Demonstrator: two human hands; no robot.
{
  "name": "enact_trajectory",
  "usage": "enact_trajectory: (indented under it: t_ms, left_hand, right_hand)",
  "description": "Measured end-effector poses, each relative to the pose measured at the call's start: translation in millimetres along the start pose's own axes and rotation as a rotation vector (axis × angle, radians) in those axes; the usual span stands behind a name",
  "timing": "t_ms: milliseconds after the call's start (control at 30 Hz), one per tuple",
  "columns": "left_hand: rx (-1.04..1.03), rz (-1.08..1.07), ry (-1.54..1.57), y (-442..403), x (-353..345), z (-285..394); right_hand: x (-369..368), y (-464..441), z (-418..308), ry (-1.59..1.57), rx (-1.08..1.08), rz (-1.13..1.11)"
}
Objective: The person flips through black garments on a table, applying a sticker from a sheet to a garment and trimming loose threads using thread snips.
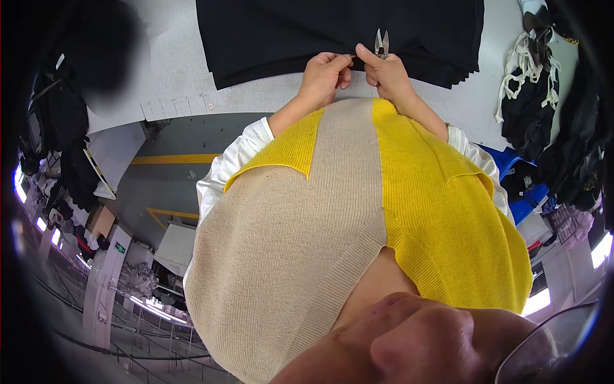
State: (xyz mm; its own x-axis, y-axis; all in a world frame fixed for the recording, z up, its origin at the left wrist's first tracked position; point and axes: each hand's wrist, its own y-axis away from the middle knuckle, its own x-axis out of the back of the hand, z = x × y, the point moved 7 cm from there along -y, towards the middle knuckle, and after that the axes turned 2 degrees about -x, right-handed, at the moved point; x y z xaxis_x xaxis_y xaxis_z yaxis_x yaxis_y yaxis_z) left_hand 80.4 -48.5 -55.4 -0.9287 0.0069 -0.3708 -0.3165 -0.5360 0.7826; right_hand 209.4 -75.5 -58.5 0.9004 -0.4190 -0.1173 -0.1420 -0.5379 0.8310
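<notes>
Black fabric (288,32) lies stacked in layers on the light table (173,77), its near edge by my hands. My left hand (325,75) is closed at that edge, thumb and forefinger pinched on a small bit of the dark fabric. Close on its right, my right hand (387,72) is closed too, with small metal thread snips (382,43) held in it. The blades of the snips point away from me and stand apart over the black fabric. The snips' handle is mostly hidden by my fingers.
White straps and dark cloth (527,77) lie at the table's right side. Below them is a blue container (527,198). Dark garments (61,115) are at the far left. A yellow line (176,159) marks the grey floor.
</notes>
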Motion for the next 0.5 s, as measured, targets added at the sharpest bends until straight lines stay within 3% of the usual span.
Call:
enact_trajectory:
  t_ms: [400, 500]
  left_hand:
    - [-0.007, -0.018, -0.116, 13, 0, 5]
    - [-0.006, 0.022, -0.028, 12, 2, 4]
  right_hand:
    - [-1, 0, 2, -0.054, -0.003, -0.033]
    - [-2, 0, 3, -0.053, -0.003, -0.049]
